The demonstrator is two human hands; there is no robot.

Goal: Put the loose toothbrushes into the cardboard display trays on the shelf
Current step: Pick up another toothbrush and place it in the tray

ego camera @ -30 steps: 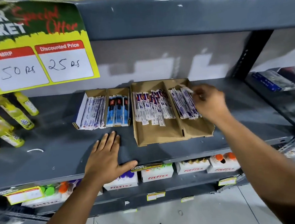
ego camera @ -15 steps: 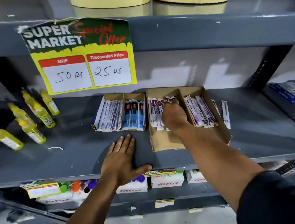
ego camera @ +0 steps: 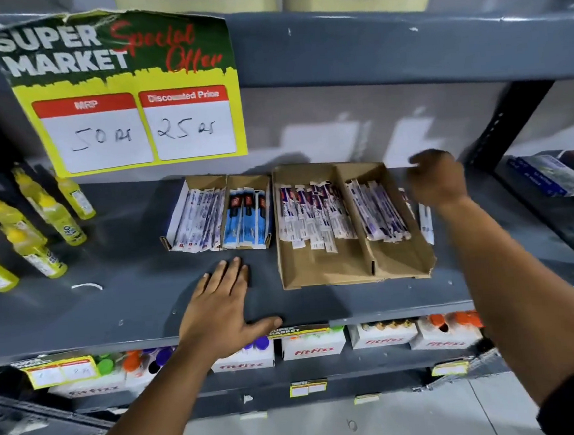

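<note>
A large brown cardboard tray (ego camera: 331, 270) with two compartments lies on the grey shelf (ego camera: 130, 298). Packed toothbrushes fill its left compartment (ego camera: 313, 215) and its right compartment (ego camera: 377, 210). A smaller tray (ego camera: 204, 182) to the left holds white packs (ego camera: 198, 224) and blue packs (ego camera: 248, 220). A loose toothbrush (ego camera: 426, 221) lies on the shelf just right of the large tray. My right hand (ego camera: 437, 179) hovers blurred over that spot, fingers curled; whether it holds a pack is unclear. My left hand (ego camera: 223, 304) rests flat on the shelf's front, holding nothing.
Yellow bottles (ego camera: 39, 233) lie at the shelf's left. A special-offer price sign (ego camera: 131, 92) hangs from the shelf above. White Fitfizz boxes (ego camera: 313, 347) line the lower shelf. A black upright post (ego camera: 508, 121) and blue packs (ego camera: 546, 176) stand to the right.
My right hand went from the large tray's right compartment to its left one, then swung right past the tray's outer wall. My left hand stayed flat on the shelf.
</note>
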